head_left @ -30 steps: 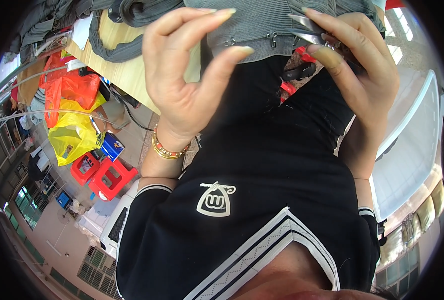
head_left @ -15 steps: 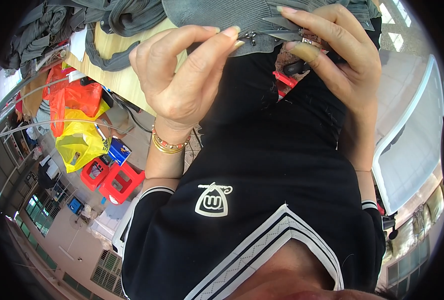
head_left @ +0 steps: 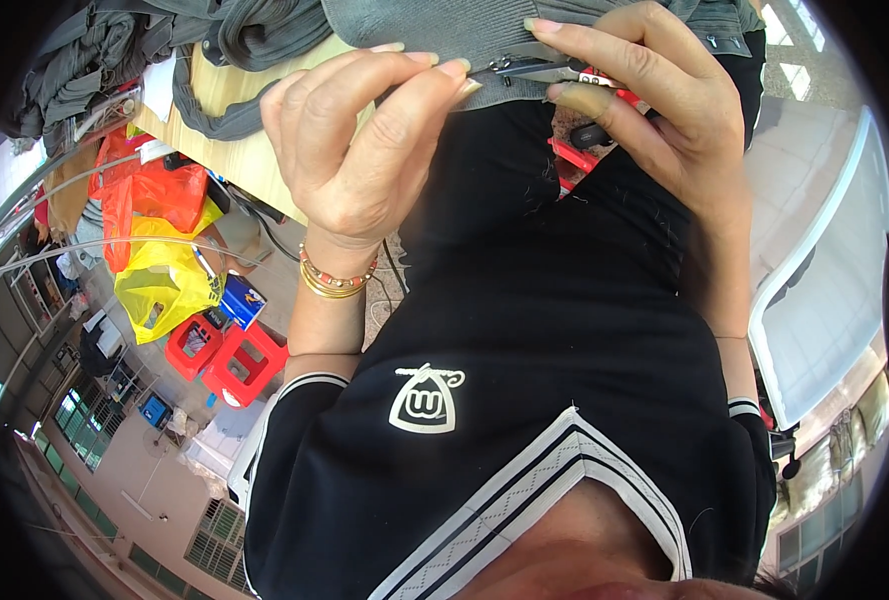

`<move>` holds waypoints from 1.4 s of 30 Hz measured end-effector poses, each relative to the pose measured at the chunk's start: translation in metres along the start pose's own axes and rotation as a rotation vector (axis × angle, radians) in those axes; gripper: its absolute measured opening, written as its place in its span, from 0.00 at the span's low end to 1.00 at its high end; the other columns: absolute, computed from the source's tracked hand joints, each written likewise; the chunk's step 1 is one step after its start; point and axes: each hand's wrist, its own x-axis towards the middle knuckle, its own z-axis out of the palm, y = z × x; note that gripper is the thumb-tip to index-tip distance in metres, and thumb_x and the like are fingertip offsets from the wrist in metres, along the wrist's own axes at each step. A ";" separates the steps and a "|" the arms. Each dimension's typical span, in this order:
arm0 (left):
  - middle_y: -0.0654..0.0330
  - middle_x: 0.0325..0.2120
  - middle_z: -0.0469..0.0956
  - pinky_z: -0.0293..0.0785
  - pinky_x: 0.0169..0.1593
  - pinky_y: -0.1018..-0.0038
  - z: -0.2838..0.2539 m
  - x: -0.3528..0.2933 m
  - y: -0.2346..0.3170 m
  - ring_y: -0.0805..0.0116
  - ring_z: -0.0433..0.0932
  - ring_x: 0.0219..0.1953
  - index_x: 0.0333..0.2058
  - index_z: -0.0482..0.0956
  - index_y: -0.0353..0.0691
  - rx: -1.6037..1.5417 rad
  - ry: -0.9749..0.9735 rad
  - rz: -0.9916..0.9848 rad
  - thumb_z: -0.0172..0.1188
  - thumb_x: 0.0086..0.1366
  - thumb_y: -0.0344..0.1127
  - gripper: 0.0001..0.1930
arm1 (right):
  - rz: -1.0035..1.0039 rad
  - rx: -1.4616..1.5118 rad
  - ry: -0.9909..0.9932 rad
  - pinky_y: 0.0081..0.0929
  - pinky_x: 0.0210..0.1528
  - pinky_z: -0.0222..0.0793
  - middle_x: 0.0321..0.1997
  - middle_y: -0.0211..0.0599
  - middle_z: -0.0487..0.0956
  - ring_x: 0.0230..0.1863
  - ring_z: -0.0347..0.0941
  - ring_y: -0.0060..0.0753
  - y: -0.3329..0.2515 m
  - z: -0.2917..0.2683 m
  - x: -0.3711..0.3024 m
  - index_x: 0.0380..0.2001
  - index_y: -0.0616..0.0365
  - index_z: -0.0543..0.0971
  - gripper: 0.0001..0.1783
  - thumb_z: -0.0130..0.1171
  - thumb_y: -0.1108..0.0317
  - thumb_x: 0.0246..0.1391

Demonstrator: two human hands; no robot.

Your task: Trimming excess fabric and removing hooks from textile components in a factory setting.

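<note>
My left hand (head_left: 370, 140) is raised at the left with thumb and fingertips pinched together. What lies between the tips is too small to make out. Just right of them a small dark piece, looking like a zipper pull (head_left: 500, 68), shows against grey ribbed knit fabric (head_left: 445, 28). My right hand (head_left: 655, 95) grips a pair of thread snips (head_left: 550, 70) between thumb and fingers. Their dark blades point left, close together, with the tips at the dark piece near my left fingertips. My palm hides part of their handle.
Grey garments (head_left: 275, 35) are heaped on the wooden table (head_left: 230, 95) at upper left. Lower left are a red bag (head_left: 165, 195), a yellow bag (head_left: 155, 275) and a red stool (head_left: 245, 365). A translucent white bin (head_left: 825, 290) stands at the right.
The snips have shifted left, close to my left fingertips, and their blades have come together from being apart. My left hand keeps its pinch and has barely moved.
</note>
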 end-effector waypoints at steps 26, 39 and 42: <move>0.71 0.35 0.80 0.65 0.43 0.73 -0.004 0.001 0.010 0.70 0.75 0.37 0.36 0.87 0.50 0.101 -0.046 -0.082 0.75 0.50 0.33 0.13 | -0.037 -0.125 0.022 0.26 0.28 0.69 0.29 0.30 0.75 0.28 0.73 0.31 -0.004 0.001 -0.001 0.47 0.50 0.86 0.23 0.74 0.67 0.44; 0.60 0.37 0.77 0.73 0.43 0.75 -0.010 0.005 0.011 0.67 0.77 0.40 0.39 0.82 0.42 0.003 -0.136 0.012 0.69 0.63 0.33 0.08 | -0.026 -0.113 0.031 0.26 0.28 0.69 0.29 0.30 0.75 0.27 0.73 0.31 -0.005 0.002 -0.002 0.47 0.50 0.86 0.23 0.74 0.69 0.43; 0.59 0.38 0.76 0.74 0.43 0.74 -0.014 0.002 0.013 0.66 0.77 0.40 0.41 0.81 0.41 -0.034 -0.131 -0.008 0.71 0.61 0.31 0.11 | -0.029 -0.120 0.011 0.26 0.28 0.69 0.29 0.30 0.75 0.28 0.73 0.31 -0.004 0.002 0.000 0.47 0.50 0.86 0.23 0.74 0.69 0.43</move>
